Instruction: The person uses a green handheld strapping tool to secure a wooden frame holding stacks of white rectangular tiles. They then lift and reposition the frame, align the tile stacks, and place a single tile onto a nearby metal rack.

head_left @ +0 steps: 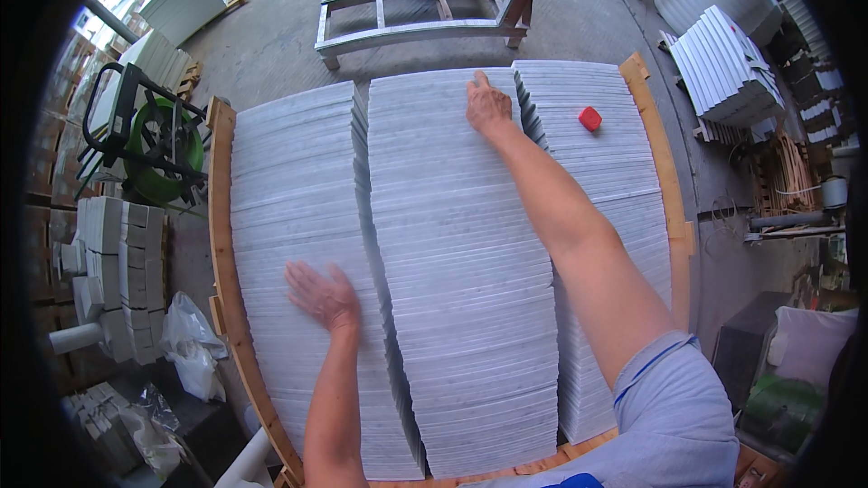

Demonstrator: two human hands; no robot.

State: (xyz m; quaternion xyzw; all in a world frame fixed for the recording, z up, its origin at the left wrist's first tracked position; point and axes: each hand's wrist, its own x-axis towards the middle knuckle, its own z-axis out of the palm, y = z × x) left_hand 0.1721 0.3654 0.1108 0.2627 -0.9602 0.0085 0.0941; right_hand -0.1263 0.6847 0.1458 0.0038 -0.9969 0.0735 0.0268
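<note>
- Landmark: the middle row [461, 307] of thin, pale slabs [475, 380] is running away from my viewpoint, its pieces standing closely packed on edge.
- Handling: I am judging the slabs to be stiff, weighty, rather smooth and brittle at the corners; their upper edges and the ends facing the gaps beside the middle row are offering the surest hold.
- Left hand [327, 300]: it is spreading its fingers over the left row [289, 172], left of the middle row, and holding nothing visible; blur is hiding any contact.
- Right hand [488, 108]: it is curling its fingers at the middle row's far right corner, well apart from the other; I am not managing to tell whether it is gripping a slab.
- Red block [590, 118]: it is resting on the right row [624, 167], right of the middle row.
- Metal frame [425, 38]: it is standing beyond the middle row's far end.
</note>
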